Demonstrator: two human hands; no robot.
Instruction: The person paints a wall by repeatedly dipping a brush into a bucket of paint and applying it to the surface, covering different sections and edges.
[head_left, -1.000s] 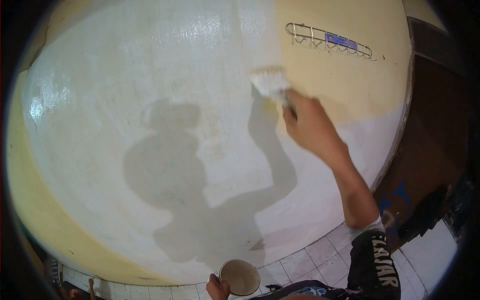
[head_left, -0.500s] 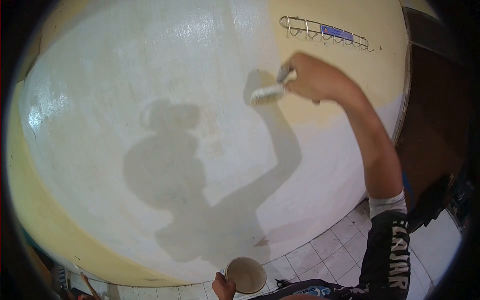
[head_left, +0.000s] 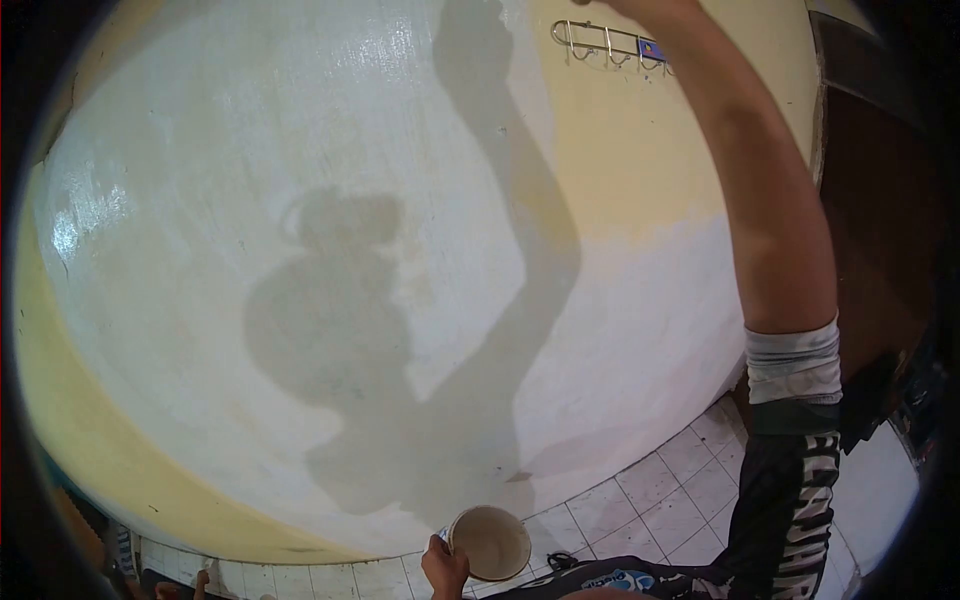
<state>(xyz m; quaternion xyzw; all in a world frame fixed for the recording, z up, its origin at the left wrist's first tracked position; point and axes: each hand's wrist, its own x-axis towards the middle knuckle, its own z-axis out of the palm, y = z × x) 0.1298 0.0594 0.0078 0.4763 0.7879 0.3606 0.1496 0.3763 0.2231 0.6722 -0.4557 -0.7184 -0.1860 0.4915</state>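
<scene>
Pail (head_left: 489,543) is low before the wall (head_left: 640,330), clamped in the left hand (head_left: 445,568); the right hand's (head_left: 632,6) high reach seems the current step, its grip impossible to tell; moving on calls for a level pail.

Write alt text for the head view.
A person's right arm reaches up to the top edge against a white and yellow wall; the left hand holds a bucket at the bottom. The person's shadow falls on the wall; a hook rail hangs upper right.
</scene>
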